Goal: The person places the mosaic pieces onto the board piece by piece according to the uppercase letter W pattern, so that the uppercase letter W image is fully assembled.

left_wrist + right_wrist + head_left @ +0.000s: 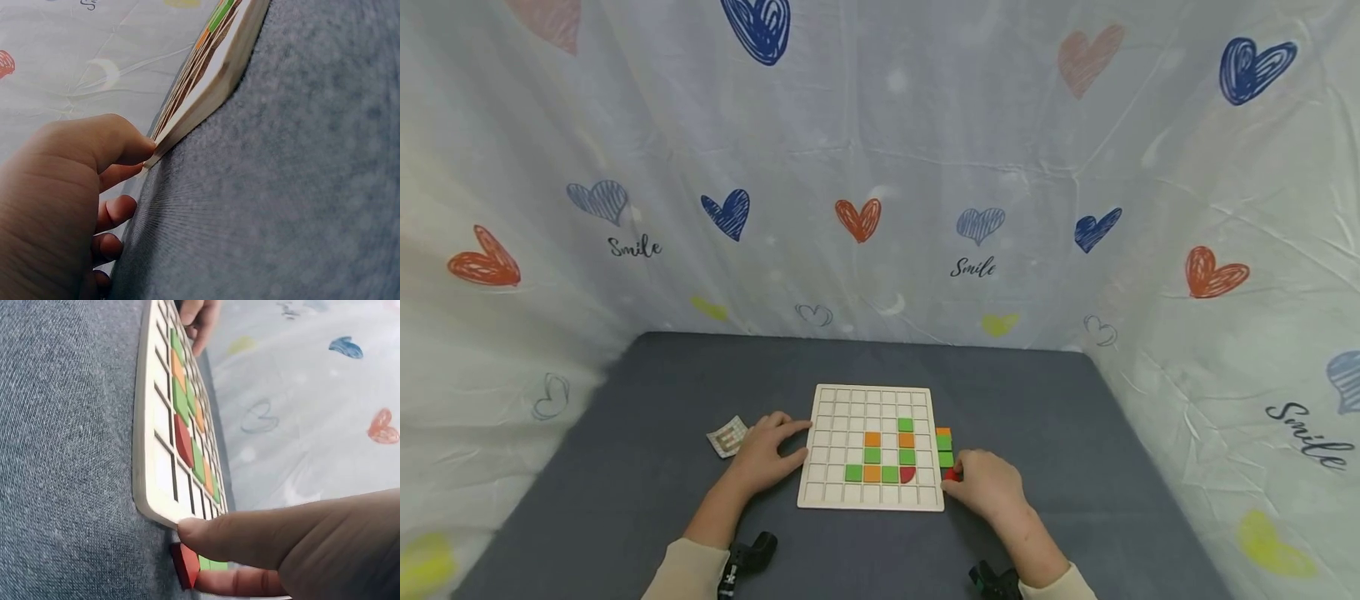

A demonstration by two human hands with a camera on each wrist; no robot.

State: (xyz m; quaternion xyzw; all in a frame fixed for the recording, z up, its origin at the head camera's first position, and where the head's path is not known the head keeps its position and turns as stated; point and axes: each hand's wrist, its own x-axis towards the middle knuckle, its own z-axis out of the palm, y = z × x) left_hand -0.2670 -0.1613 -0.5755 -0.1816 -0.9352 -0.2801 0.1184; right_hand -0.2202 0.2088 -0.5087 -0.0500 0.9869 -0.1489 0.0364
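A pale wooden grid board (835, 496) lies on the table with green, orange and red pieces set in its squares. My left hand (767, 454) rests at the board's left edge, index fingertip and thumb touching it, fingers mostly extended. By the lower right corner, my right hand (988, 483) pinches a loose red block (185, 565) between thumb and index finger. The thumb tip lies right at the board's edge in the right wrist view. A quarter-round red piece (907, 475) sits in the grid beside a green square (890, 474).
Loose green blocks (944, 459) and an orange one (943, 432) line the board's right side. A small patterned card (727, 437) lies behind my left hand. The dark grey tabletop (700, 375) meets a white curtain (895, 108) printed with hearts.
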